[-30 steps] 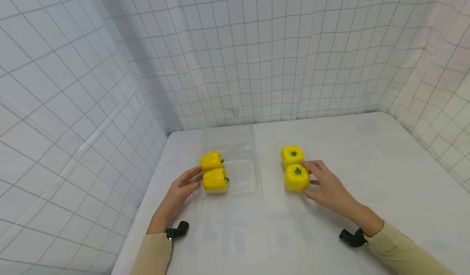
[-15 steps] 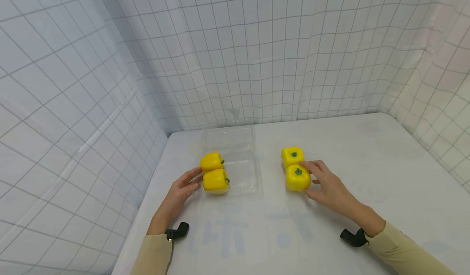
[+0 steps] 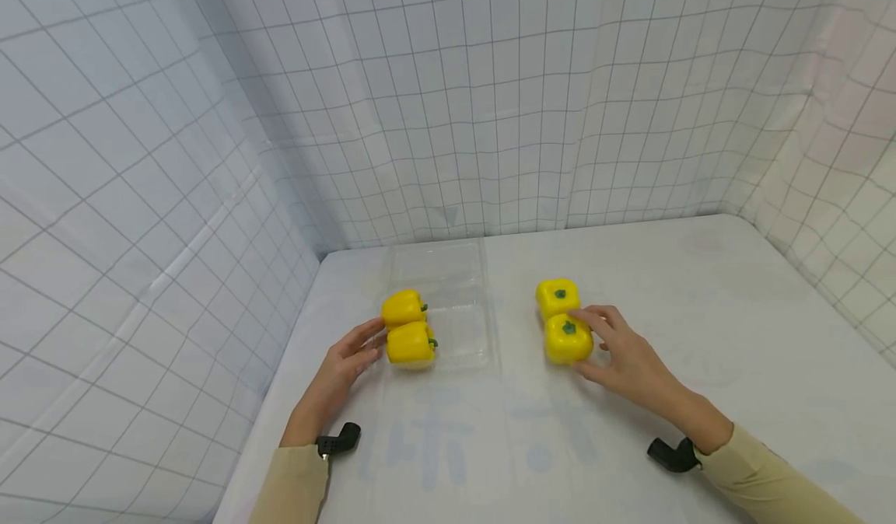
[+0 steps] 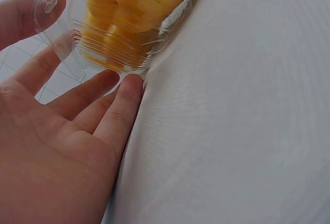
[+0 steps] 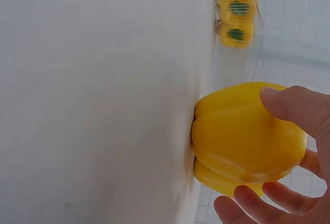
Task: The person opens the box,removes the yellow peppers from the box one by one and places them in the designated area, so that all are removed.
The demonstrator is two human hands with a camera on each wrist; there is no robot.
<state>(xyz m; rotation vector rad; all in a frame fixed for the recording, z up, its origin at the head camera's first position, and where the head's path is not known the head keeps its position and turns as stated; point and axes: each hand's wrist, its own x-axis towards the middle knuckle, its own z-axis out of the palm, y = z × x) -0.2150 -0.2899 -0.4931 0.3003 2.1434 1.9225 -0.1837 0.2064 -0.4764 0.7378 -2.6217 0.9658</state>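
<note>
In the head view, two yellow bell peppers lie on their sides at the left of a clear plastic container, their green stems facing right. My left hand rests against the container's left side; in the left wrist view its fingers are mostly straight and touch the wall, and the thumb shows through the clear rim. To the right, my right hand holds the nearer bell pepper, which stands stem up on the table. Another bell pepper stands just behind it, touching or nearly so.
The container's clear lid lies folded back behind it. A white table with faint bluish marks lies beneath everything. Grid-patterned white curtains hang at the back and on both sides.
The right hand's thumb and fingers have shifted slightly on the pepper. The peppers, the container and the left hand stay practically where they were.
</note>
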